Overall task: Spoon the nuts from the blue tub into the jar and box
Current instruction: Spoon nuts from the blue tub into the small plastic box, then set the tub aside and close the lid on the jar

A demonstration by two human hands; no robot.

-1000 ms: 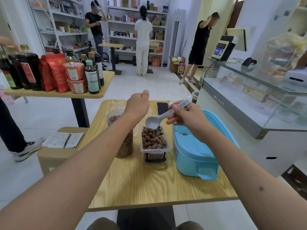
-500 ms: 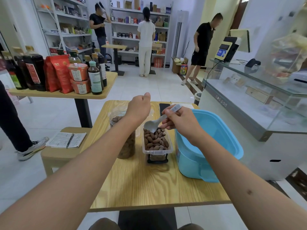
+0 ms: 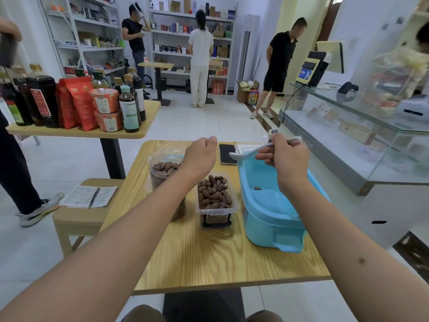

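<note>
glass counter (image 3: 343,173) | front edge lettering, partly hidden | reads "pad"

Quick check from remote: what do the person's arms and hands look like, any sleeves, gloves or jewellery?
Both forearms are bare to the frame edge: no sleeves, gloves, watch or rings visible on the left hand or right hand. The right forearm has one small dark mark.

bare forearms, no sleeves; a small dark mole (image 3: 361,260) on the right.
</note>
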